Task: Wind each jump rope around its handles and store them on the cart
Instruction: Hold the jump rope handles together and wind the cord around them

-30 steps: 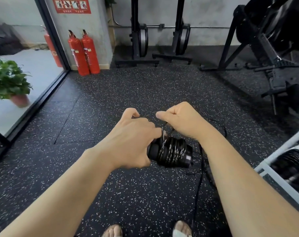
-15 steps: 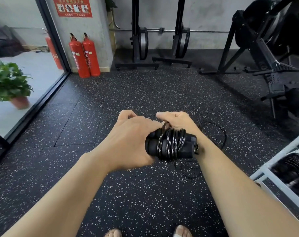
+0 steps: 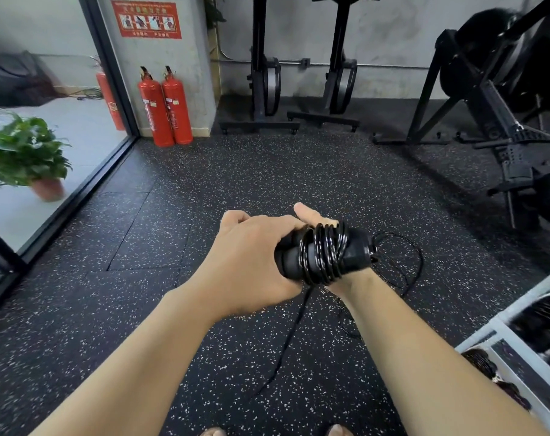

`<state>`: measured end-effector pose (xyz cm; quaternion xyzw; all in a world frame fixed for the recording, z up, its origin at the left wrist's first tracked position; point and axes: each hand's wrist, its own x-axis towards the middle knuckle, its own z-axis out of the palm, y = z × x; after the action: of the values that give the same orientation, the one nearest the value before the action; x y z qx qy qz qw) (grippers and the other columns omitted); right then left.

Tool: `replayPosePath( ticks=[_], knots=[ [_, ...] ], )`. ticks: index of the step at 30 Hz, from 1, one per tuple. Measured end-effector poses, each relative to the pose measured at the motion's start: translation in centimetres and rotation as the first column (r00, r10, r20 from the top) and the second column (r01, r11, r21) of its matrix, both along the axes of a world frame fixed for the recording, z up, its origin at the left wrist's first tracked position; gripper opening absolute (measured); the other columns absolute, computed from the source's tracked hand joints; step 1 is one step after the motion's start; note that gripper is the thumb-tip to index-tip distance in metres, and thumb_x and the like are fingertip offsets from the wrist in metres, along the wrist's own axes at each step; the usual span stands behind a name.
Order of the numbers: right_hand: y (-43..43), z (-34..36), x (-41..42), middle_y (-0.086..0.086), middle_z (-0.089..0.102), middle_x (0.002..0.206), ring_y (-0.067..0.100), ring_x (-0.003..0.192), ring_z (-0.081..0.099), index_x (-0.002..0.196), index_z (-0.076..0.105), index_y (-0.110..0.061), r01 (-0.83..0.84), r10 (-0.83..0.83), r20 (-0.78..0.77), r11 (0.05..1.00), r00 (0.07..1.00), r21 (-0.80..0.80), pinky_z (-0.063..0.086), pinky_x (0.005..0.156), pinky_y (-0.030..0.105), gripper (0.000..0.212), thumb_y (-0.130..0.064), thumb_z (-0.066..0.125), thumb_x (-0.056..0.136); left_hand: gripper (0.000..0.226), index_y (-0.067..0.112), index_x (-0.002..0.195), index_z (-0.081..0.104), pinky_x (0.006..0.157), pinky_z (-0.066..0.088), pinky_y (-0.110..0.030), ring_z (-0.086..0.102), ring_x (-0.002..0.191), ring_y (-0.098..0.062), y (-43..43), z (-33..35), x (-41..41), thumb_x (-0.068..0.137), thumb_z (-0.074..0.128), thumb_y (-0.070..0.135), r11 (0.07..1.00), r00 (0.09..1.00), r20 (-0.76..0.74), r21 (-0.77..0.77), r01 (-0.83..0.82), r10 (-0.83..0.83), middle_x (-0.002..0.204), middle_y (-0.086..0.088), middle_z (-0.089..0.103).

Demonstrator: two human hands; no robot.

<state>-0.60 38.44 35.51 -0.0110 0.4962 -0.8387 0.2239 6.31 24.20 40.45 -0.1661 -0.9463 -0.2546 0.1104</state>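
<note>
Head view: center of frame, the left hand (image 3: pixel 251 256) is clamped round the left end of the two black handles (image 3: pixel 355 251), fingers curled over the top, knuckles twd the camera. The jump rope (image 3: pixel 324 254) sits in several tight glossy turns round the middle of the handles, held sideways above the floor (image 3: pixel 267 171). The right hand (image 3: pixel 311 217) is mostly hidden behind & under the bundle; only the thumb, pointing up just above the coils, some fingertips and the wrist show, so I can't tell if it's gripping the rope or just backing the bundle. From the bottom of the coils one loose strand drops twd the lower center of the frame and lies on the speckled rubber; another thin loop spreads on the floor right of the handles. The cart (image 3: pixel 500 328), white-framed, is at the lower right edge w/ dark coiled things in it, too blurred to make out. Upper left: two red fire extinguishers (image 3: pixel 165 105) against the wall, a red sign (image 3: pixel 146 18) above them, a potted plant (image 3: pixel 25 152) behind glass at far left. Black machines (image 3: pixel 267 73) line the top. Bare toes (image 3: pixel 214 431) peek in at the bottom edge.
</note>
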Motion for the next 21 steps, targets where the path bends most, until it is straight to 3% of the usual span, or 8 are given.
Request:
replayPosePath(
  ticks=[3,6,8,11,13,16,18,21],
  knots=[
    [-0.6,0.0,0.4,-0.004,0.066,0.071,0.012,0.071,0.062,0.088,0.060,-0.015,0.143,-0.139,-0.055,0.986,0.989,0.090,0.048,0.090,0.031,0.012,-0.022,0.054,0.095,0.044,0.039,0.103,0.054,0.099,0.028,-0.037,0.057,0.076,0.000,0.2,-0.3,0.1,0.060,0.059,0.046,0.998,0.999,0.004,0.044,-0.045,0.045,0.074,0.018,0.063],
    [-0.9,0.2,1.5,-0.010,0.064,0.059,0.003,0.061,0.059,0.080,0.049,-0.018,0.277,-0.271,-0.064,0.954,0.960,0.115,0.047,0.065,0.020,0.031,-0.007,0.031,0.103,0.049,0.043,0.109,0.050,0.100,0.035,-0.043,0.055,0.072,0.002,0.3,-0.5,0.2,0.061,0.057,0.047,0.995,0.996,0.046,0.073,-0.073,0.070,0.073,0.022,0.061],
    [-1.4,0.7,2.2,-0.001,0.056,0.065,0.011,0.062,0.051,0.074,0.049,-0.016,0.310,-0.296,-0.102,0.938,0.950,0.158,0.043,0.061,0.024,0.035,-0.006,0.032,0.102,0.051,0.044,0.111,0.046,0.098,0.040,-0.044,0.057,0.075,-0.002,0.4,-0.4,0.2,0.061,0.059,0.047,0.990,0.993,0.056,0.091,-0.104,0.099,0.077,0.022,0.063],
    [-2.4,0.7,2.8,0.000,0.045,0.043,0.011,0.038,0.041,0.062,0.045,-0.009,0.325,-0.288,-0.168,0.904,0.943,0.276,0.033,0.046,0.021,0.037,0.007,0.034,0.094,0.055,0.048,0.113,0.049,0.097,0.043,-0.044,0.060,0.080,-0.008,0.1,0.0,0.0,0.061,0.066,0.043,0.961,0.974,0.103,0.170,-0.218,0.202,0.080,0.023,0.065],
    [-3.1,0.7,3.3,-0.001,0.038,0.036,0.011,0.030,0.032,0.057,0.040,-0.010,0.333,-0.283,-0.198,0.892,0.939,0.304,0.023,0.038,0.020,0.040,0.006,0.035,0.093,0.051,0.048,0.111,0.055,0.096,0.045,-0.045,0.061,0.081,-0.008,-0.2,0.1,-0.3,0.061,0.065,0.042,0.929,0.957,0.138,0.238,-0.283,0.256,0.077,0.024,0.065],
    [-3.0,1.0,3.4,-0.002,0.038,0.040,0.010,0.035,0.028,0.044,0.041,-0.019,0.359,-0.280,-0.266,0.875,0.923,0.325,0.018,0.038,0.020,0.053,-0.006,0.044,0.096,0.043,0.048,0.106,0.056,0.093,0.047,-0.047,0.061,0.077,-0.008,-0.4,0.2,-0.6,0.065,0.065,0.043,0.905,0.938,0.181,0.261,-0.336,0.296,0.074,0.022,0.064],
    [-2.5,1.1,3.1,-0.004,0.043,0.044,0.009,0.040,0.031,0.048,0.046,-0.019,0.396,-0.173,-0.444,0.783,0.879,0.480,0.023,0.041,0.023,0.050,-0.020,0.048,0.098,0.038,0.045,0.107,0.055,0.092,0.048,-0.048,0.061,0.074,-0.008,-1.0,0.1,-1.1,0.073,0.067,0.034,0.883,0.910,0.199,0.239,-0.404,0.363,0.074,0.018,0.063],
    [-2.3,1.1,3.2,-0.007,0.051,0.052,0.013,0.049,0.044,0.058,0.051,-0.020,0.487,0.118,-0.615,0.504,0.780,0.714,0.034,0.050,0.031,0.045,-0.036,0.045,0.100,0.033,0.038,0.106,0.057,0.092,0.047,-0.046,0.061,0.077,-0.014,-2.2,-0.4,-1.9,0.076,0.065,0.030,0.836,0.852,0.199,0.180,-0.518,0.484,0.075,0.014,0.062]
  ],
)
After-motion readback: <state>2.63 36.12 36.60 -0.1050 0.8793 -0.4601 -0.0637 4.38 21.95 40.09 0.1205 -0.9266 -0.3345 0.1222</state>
